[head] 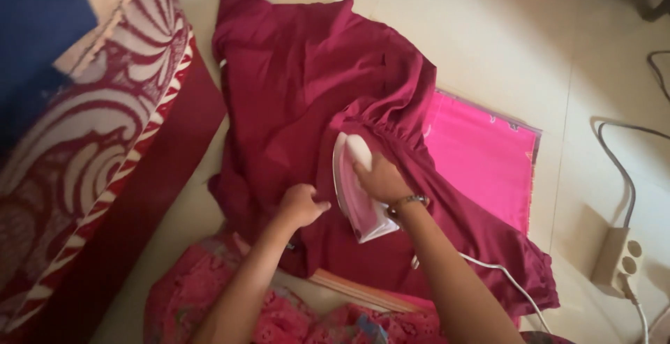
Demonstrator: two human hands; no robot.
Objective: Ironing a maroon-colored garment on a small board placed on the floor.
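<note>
A maroon garment point(300, 79) lies spread on the floor over a bright pink cloth point(481, 159). My right hand point(380, 180) grips the handle of a white and pink iron point(352, 190) that rests on the garment near its gathered seam. My left hand point(301, 204) presses down on the maroon fabric just left of the iron, fingers curled on the cloth. A bracelet sits on my right wrist.
A red and white patterned mattress edge point(105, 141) runs along the left. The iron's white cord point(509, 281) trails right toward a beige power strip point(618, 260) on the tiled floor. My pink patterned clothing point(202, 302) fills the bottom.
</note>
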